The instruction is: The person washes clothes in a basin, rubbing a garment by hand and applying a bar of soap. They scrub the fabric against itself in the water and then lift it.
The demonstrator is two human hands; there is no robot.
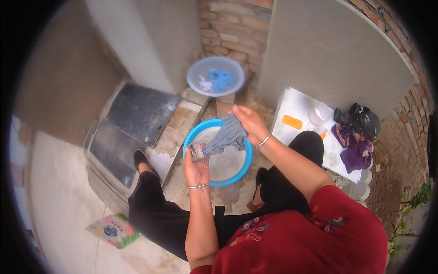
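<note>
Grey cloth (226, 137) stretched between both hands over blue basin (194, 134).

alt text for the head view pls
Both hands, left hand and right hand, hold a wet grey cloth stretched over a blue basin on the ground. A paler basin with blue laundry sits beyond, by a brick wall.

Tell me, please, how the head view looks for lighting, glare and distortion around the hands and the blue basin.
Head view: soft, even daylight, no hard shadows or glare; the left hand, right hand and grey cloth over the blue basin look fairly sharp; fisheye bends the white board, and a black vignette rings the frame.
</note>
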